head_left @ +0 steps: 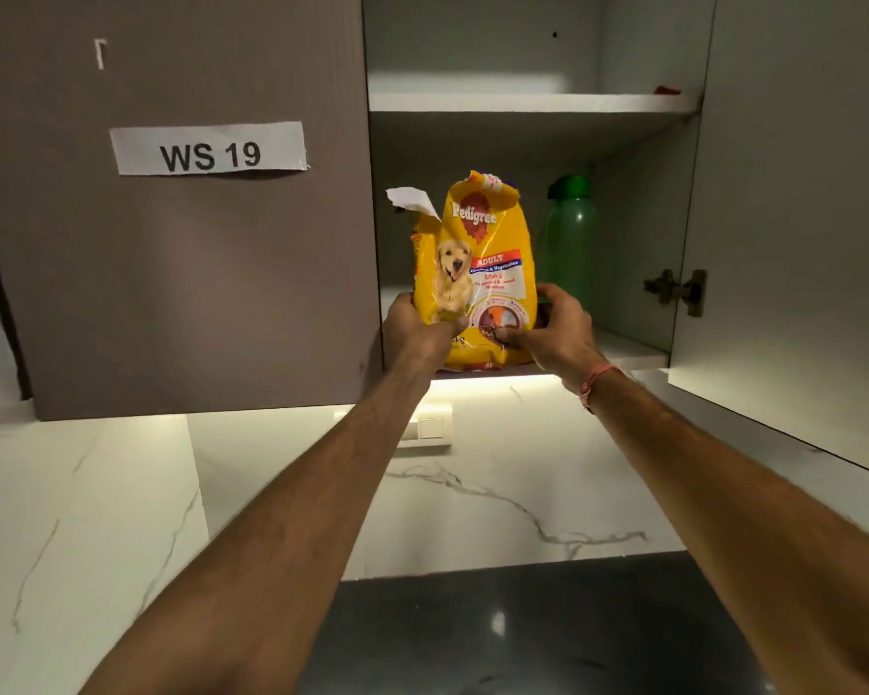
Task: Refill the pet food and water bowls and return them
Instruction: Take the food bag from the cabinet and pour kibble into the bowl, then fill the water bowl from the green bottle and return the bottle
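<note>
Gripping one yellow dog food bag [477, 273], two hands, left hand [419, 333] and right hand [555, 331], curl fingers round it.

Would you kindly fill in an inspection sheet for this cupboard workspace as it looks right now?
Surface: lower shelf of an open wall cupboard; dark counter below.
Job's things: yellow dog food bag, top torn open, upright at the shelf's front edge; green bottle behind it. No bowls in view.
Clutter: small red item on the upper shelf.
Hands: left hand and right hand grip the bag's lower corners.
Cables: nothing seen.
Surroundings: closed door with a WS 19 label; marble wall, wall switch.
</note>
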